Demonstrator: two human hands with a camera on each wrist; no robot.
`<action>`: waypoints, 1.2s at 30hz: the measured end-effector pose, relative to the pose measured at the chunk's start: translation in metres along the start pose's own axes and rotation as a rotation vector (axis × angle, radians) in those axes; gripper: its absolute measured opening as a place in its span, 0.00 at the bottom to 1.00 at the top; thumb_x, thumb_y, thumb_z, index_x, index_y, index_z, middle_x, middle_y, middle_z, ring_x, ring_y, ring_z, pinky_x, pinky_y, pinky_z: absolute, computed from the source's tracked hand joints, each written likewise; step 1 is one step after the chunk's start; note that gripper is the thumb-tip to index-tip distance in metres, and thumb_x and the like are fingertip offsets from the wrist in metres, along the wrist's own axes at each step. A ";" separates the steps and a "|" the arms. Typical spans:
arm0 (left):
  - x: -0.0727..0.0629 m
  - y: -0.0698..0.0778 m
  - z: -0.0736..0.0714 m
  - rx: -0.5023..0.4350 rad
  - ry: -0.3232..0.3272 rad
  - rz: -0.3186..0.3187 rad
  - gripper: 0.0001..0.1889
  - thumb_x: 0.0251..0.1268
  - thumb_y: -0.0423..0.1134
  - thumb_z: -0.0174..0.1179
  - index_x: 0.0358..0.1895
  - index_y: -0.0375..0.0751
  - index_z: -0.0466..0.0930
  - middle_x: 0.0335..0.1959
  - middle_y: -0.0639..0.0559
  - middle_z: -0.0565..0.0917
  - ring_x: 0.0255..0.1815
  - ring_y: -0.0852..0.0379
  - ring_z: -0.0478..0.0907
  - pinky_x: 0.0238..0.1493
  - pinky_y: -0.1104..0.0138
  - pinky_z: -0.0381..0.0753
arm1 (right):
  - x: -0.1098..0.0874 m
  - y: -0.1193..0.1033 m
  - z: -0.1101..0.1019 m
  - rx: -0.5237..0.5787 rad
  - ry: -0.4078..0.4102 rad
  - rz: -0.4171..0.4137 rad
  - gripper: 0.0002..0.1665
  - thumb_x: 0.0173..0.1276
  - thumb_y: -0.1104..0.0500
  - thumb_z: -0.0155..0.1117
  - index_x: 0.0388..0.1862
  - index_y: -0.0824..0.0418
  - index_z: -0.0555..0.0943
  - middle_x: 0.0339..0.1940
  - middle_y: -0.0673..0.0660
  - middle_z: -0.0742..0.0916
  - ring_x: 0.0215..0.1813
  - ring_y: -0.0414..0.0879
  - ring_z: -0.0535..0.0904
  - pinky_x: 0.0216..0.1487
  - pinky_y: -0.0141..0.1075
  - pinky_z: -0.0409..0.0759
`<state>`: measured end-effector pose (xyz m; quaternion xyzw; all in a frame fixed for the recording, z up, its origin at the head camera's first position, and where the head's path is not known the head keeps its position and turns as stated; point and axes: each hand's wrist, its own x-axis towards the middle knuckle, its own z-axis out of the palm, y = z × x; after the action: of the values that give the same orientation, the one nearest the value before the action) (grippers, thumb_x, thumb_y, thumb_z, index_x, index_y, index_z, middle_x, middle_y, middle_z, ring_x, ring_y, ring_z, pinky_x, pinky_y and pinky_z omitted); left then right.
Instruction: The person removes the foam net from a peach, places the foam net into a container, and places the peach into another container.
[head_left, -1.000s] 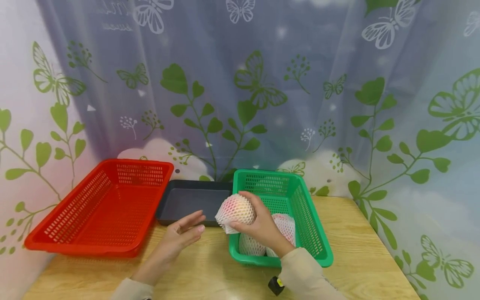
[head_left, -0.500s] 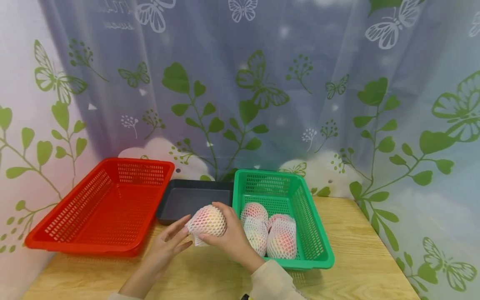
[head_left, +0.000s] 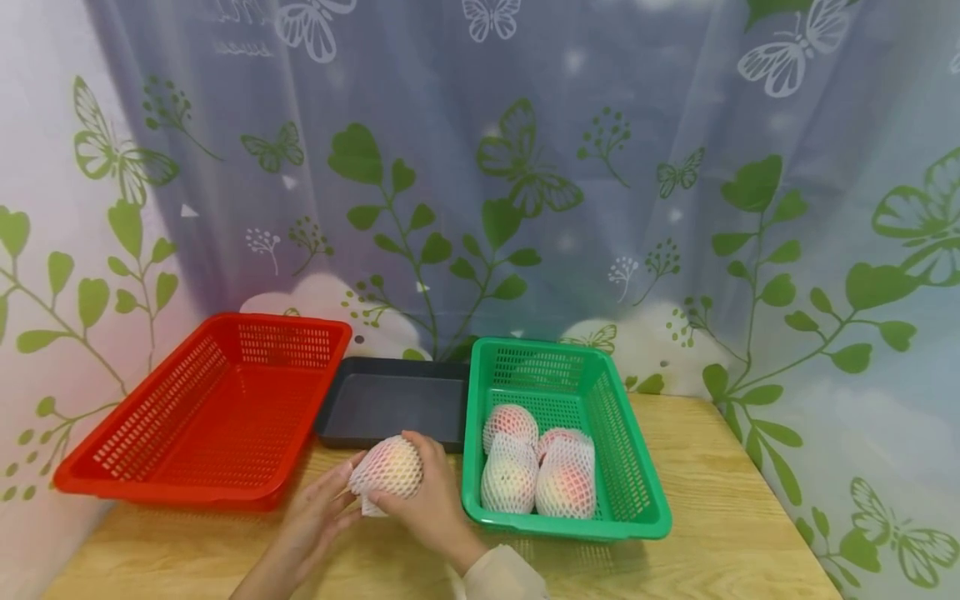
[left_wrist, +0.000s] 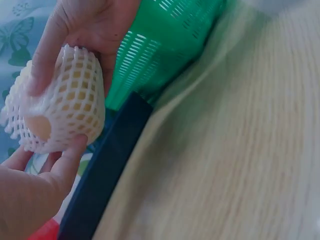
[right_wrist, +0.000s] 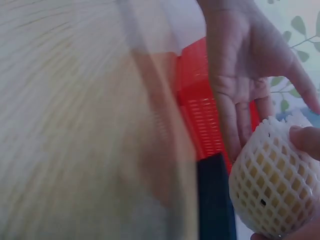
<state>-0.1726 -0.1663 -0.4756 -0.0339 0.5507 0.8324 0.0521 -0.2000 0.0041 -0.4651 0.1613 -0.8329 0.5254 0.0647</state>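
My right hand [head_left: 435, 504] holds a round pink-and-yellow fruit [head_left: 392, 468] wrapped in a white foam net, its thumb and fingers spread around one side. From the other side my left hand [head_left: 313, 512] reaches to the net's loose end, fingers fairly straight. In the left wrist view, left fingertips [left_wrist: 75, 145] lie against the net around the fruit [left_wrist: 82, 97]. The right wrist view has the left palm [right_wrist: 242, 75] facing the fruit [right_wrist: 272, 185], fingers extended. Several similar netted fruits [head_left: 566, 483] sit in the green basket [head_left: 636, 458], towards its near end.
A shallow dark grey tray [head_left: 405, 400] lies between the green basket and a red basket [head_left: 225, 446] on the left. All stand on a wooden table [head_left: 720, 517] before a printed curtain [head_left: 435, 125]. The held fruit is close to the tray's front edge.
My right hand has carried the netted fruit from over the green basket leftwards and down towards me. The left hand has come to meet it, its fingers now at the net.
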 end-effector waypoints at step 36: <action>0.047 -0.033 -0.014 0.170 0.188 -0.106 0.29 0.66 0.44 0.60 0.65 0.30 0.68 0.46 0.50 0.82 0.41 0.60 0.79 0.40 0.67 0.82 | 0.004 0.050 0.020 0.065 -0.039 0.012 0.43 0.60 0.52 0.69 0.71 0.61 0.62 0.65 0.61 0.72 0.65 0.56 0.69 0.63 0.48 0.70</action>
<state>-0.2155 -0.1640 -0.5169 -0.1362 0.6192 0.7719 0.0468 -0.2196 0.0049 -0.5156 0.1688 -0.8175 0.5491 0.0400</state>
